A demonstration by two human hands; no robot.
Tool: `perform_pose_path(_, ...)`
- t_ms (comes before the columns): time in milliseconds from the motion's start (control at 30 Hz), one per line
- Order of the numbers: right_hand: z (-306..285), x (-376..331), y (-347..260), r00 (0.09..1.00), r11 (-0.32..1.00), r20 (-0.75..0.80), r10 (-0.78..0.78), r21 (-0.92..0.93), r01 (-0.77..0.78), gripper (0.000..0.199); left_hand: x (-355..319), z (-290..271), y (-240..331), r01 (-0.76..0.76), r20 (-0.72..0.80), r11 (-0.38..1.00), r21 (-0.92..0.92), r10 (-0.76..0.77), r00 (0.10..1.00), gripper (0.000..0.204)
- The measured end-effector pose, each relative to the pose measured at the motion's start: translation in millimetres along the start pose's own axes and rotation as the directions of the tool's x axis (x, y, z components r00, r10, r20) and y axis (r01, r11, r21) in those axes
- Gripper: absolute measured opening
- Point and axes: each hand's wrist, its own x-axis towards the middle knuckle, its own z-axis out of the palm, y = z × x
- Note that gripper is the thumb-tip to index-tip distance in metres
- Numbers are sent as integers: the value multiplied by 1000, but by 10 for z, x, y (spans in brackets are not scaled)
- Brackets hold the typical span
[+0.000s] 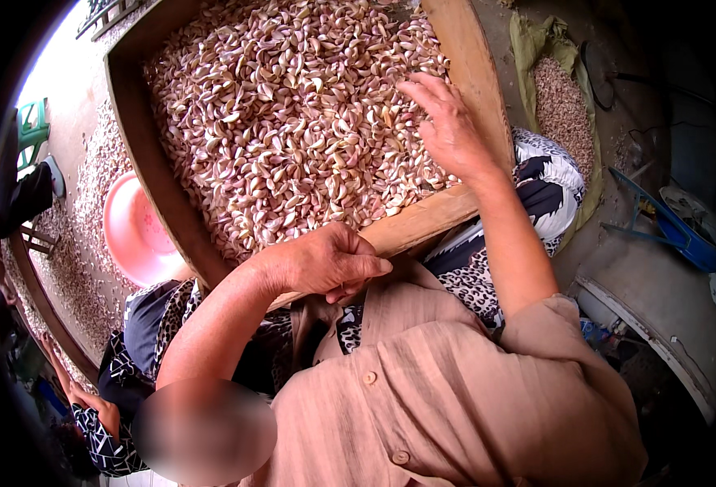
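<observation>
A wooden tray (pixel 471 89) rests across my lap, its bottom covered with garlic cloves (pixel 293 138) in pink and white skins. Over the right side of the cloves is my right hand (pixel 451 126), its fingers stretched out and slightly apart, with nothing seen in them. My left hand (pixel 329 261) is closed at the tray's near edge, the fingers curled under and the thumb pointing right. Whatever its fingers may hold is hidden.
Left of the tray stands a pink plastic basin (pixel 135 231), with cloves scattered on the floor around it. A green stool (pixel 33 130) is farther left. Another person's arm (pixel 90 398) shows at lower left. On the right are an open sack (pixel 561 105) and a blue-framed object (pixel 690 243).
</observation>
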Motion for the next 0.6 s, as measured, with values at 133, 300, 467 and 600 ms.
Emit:
perform_pose_path(133, 221, -59, -121, 987, 973, 147, -69, -210, 99, 64, 3, 5, 22, 3, -22, 1000, 8, -3, 1000, 45)
perform_pose_path(300, -83, -315, -209, 880, 962, 453, -140, -148, 229, 45, -29, 1, 40, -17, -49, 1000, 19, 17, 999, 46)
perform_pose_path(467, -350, -509, 35, 991, 969, 135, -11, -244, 44, 38, -17, -12, 29, -2, -44, 999, 32, 3, 999, 46)
perform_pose_path(600, -378, -622, 131, 993, 996, 92, 70, -63, -64, 33, -15, -18, 15, 5, -63, 999, 39, -2, 998, 45)
